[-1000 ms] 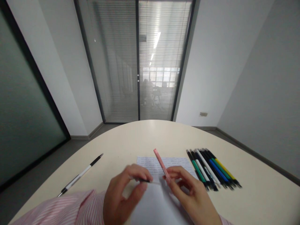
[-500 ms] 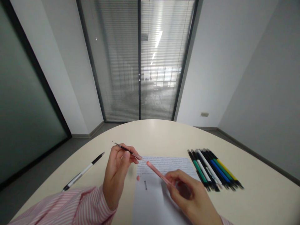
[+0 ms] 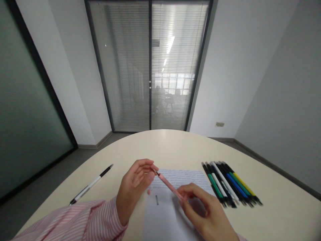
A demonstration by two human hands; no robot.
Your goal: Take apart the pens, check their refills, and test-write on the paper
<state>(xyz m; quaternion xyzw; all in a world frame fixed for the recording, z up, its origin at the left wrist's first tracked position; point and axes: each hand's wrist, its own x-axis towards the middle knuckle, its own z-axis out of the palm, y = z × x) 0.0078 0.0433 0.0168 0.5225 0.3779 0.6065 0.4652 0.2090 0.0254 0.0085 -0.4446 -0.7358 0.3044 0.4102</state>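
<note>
My right hand [image 3: 200, 207] is closed around the lower end of a slim pink pen barrel [image 3: 169, 185], which slants up to the left over a written sheet. My left hand [image 3: 139, 180] pinches a pen refill [image 3: 156, 172] at its tip; most of the refill's length is inside the barrel's upper opening. Below them, on the sheet of paper [image 3: 165, 221], lie a small pink piece [image 3: 148, 192] and a small dark spring-like part [image 3: 156, 199].
Several pens [image 3: 230, 184] in green, white, blue, yellow and black lie side by side at the right. A white and black pen [image 3: 91, 184] lies alone on the left. The round table [image 3: 163, 144] curves away towards a glass door with blinds [image 3: 150, 100].
My left hand has moved down and right, sliding the refill into the pink barrel so only its tip end shows. My right hand holds the barrel in nearly the same place.
</note>
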